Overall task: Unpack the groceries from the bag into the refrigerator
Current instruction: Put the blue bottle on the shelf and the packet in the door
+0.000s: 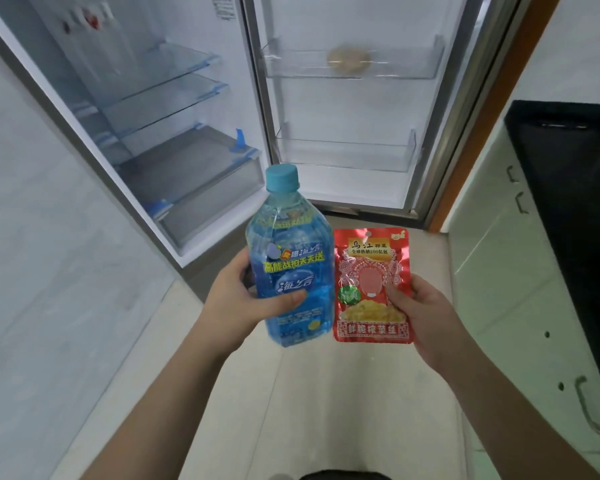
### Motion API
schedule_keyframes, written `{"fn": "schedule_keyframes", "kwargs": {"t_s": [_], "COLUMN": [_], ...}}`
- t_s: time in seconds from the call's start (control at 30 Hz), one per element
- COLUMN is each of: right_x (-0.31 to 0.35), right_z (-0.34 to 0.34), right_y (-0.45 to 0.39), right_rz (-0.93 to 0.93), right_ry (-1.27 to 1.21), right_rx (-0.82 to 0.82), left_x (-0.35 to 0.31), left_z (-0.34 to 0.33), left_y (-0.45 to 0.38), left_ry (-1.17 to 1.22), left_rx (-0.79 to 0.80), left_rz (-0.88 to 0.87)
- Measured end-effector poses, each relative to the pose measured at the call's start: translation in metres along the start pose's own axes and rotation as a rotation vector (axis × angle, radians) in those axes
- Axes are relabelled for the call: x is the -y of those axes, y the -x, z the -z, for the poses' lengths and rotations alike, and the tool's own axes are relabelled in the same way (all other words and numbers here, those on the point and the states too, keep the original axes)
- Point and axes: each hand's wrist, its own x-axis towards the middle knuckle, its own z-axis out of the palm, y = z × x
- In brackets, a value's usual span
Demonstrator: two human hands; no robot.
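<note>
My left hand [236,299] grips a blue drink bottle [286,251] with a light blue cap, held upright in front of me. My right hand [420,306] pinches a red foil snack packet [371,278] by its right edge, just right of the bottle. Ahead stands the open refrigerator [174,133] with glass shelves and a drawer at the bottom. Its open door [347,109] carries two clear door bins; a round tan item [349,58] lies in the upper bin. The grocery bag is not in view.
A white wall panel [49,271] runs along the left. On the right are pale green cabinets [520,289] with metal handles under a black countertop [568,202]. Beige floor tiles [326,393] lie between me and the fridge.
</note>
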Motion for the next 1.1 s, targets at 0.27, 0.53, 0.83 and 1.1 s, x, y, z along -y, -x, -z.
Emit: {"fn": "schedule_keyframes", "kwargs": {"t_s": [0.27,0.53,0.83,1.1], "right_x": [0.032,0.065,0.089,0.116], "right_z": [-0.039,-0.109,-0.149,-0.130], "right_y": [-0.072,-0.156,-0.233,-0.313], "right_rz": [0.003,0.041,0.060,0.060], "right_ry": [-0.052,-0.032,-0.057,-0.050], "right_rx": [0.057,0.056,0.003,-0.080], "left_x": [0.012,0.012,0.007,0.009], "left_z": [0.041,0.106,0.153,0.151], "left_y": [-0.061,-0.156,-0.244,-0.311], "left_ry": [0.003,-0.004,0.032,0.027], "left_rx": [-0.070,-0.070,-0.038,-0.068], "left_rz": [0.011,-0.012,-0.035,-0.035]}}
